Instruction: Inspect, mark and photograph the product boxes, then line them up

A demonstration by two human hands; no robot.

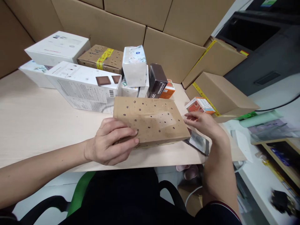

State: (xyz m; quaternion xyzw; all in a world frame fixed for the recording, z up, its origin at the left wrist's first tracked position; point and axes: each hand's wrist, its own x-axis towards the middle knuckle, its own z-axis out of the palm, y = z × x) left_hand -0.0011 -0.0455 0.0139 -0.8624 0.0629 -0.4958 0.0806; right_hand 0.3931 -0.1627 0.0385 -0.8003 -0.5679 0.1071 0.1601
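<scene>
A brown cardboard box [154, 120] with small dark ring marks and a strip of clear tape on top is at the front of the table, slightly tilted. My left hand [114, 140] grips its front left corner, fingers lying over the top and the thumb out of sight. At the right edge of the box is my right hand [201, 123], fingers stretched toward it; whether they touch it I cannot tell. A dark-framed phone-like device [199, 142] lies under my right wrist, partly covered. Just behind that hand stands a small orange and white box [199, 105].
Behind are a large white box [84, 86], a taped brown box [100, 57], a tissue pack [134, 67], a dark brown box [157, 80] and another orange box [168, 89]. Stacked cartons [173, 47] form a wall. An open carton [225, 90] stands right.
</scene>
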